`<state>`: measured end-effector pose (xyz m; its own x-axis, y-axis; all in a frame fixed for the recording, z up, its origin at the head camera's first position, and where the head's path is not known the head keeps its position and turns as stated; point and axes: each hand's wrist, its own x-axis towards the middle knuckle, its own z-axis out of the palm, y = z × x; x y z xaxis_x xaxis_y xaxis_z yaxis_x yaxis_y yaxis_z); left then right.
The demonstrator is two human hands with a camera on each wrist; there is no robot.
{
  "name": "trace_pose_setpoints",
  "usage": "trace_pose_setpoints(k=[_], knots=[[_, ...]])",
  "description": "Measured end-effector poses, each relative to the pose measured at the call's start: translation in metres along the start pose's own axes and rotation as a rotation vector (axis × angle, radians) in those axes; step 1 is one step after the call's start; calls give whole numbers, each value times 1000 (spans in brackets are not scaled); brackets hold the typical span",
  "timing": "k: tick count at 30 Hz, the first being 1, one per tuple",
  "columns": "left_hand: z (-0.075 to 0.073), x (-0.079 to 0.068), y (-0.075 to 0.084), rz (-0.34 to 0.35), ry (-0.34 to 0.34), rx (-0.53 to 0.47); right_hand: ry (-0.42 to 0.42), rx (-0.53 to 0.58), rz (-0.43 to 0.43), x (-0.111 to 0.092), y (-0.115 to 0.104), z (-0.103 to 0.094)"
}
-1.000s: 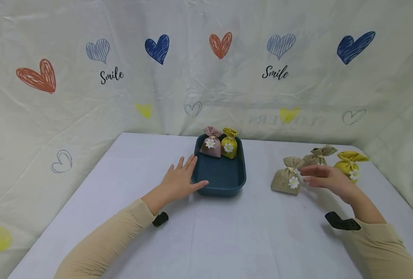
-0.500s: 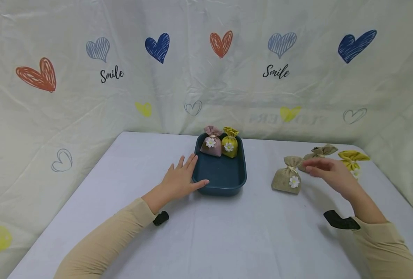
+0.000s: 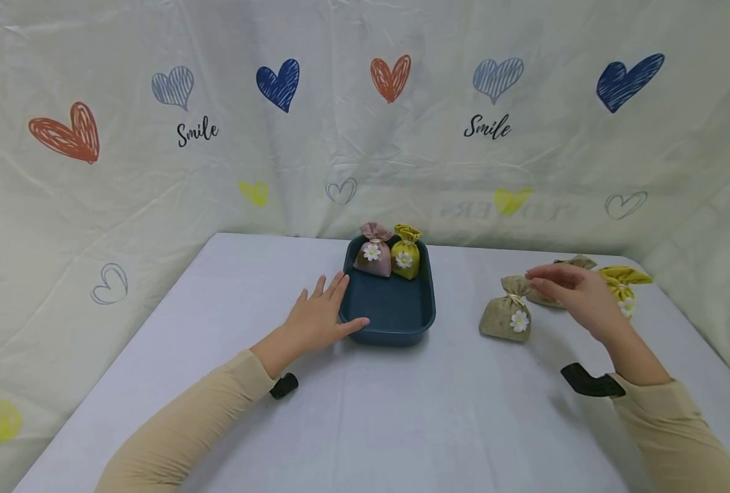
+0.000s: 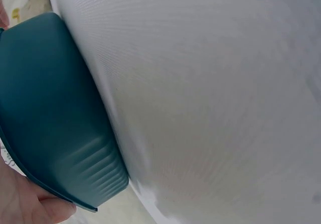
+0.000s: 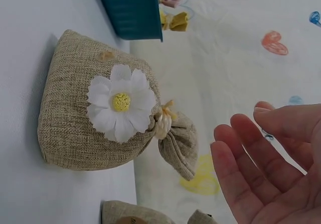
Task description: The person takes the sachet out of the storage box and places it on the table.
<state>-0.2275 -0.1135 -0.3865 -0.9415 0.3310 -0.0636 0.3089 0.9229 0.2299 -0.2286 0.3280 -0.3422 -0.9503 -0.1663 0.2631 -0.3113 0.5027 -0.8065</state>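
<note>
A: Entry one, dial centred on the blue tray (image 3: 392, 338), twelve at its far end?

B: Front beige sachet (image 3: 502, 320), one, standing on the white tabletop (image 3: 402, 424) at three o'clock. Woven cloth, tied neck (image 5: 163, 124), white flower (image 5: 121, 102) on its face.

A: Handling notes?

B: Judged light, soft and yielding; the coarse weave should grip well rather than slide. The flower looks the delicate part, best left uncrushed. Suggested hold: a pinch at the tied neck; the plump belly would likely dent.

A: Hands?

B: Right hand (image 3: 577, 298): between two and three o'clock of that sachet, near its neck, fingers loosely bent, nothing in them; the right wrist view shows a gap to the cloth. Left hand (image 3: 316, 323): between eight and nine o'clock, fingers spread, touching the tray's rim, not wrapped round it.

A: Remaining stock?

B: Inside the tray, side by side and upright: pink sachet (image 3: 374, 263) at eleven, inner yellow sachet (image 3: 406, 263) at one. On the tabletop, both partly hidden by the right hand: rear beige sachet (image 3: 581, 261), between two and three; outer yellow sachet (image 3: 624, 278), three.
</note>
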Motion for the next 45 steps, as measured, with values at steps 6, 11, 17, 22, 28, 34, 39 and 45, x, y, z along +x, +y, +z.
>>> trace_pose_setpoints(k=[6, 11, 17, 22, 28, 34, 39, 45], knots=[[0, 0, 0, -1, 1, 0, -32, -31, -13, 11, -5, 6], [1, 0, 0, -3, -3, 2, -54, -45, -17, 22, -8, 10], [3, 0, 0, -13, -9, 0, -60, -75, -38, 37, -11, 15], [3, 0, 0, -13, -1, -7, -66, -15, -93, 47, -12, 20], [3, 0, 0, -10, -2, -1, -84, 89, -115, 54, -13, 29], [4, 1, -1, -5, 3, -4, -83, 60, -92, 61, -19, 36], [3, 1, -1, -3, 4, -3, -78, 65, -86, 67, -19, 40], [1, 1, 0, -4, 4, 10, -71, 39, -58, 73, -22, 49]])
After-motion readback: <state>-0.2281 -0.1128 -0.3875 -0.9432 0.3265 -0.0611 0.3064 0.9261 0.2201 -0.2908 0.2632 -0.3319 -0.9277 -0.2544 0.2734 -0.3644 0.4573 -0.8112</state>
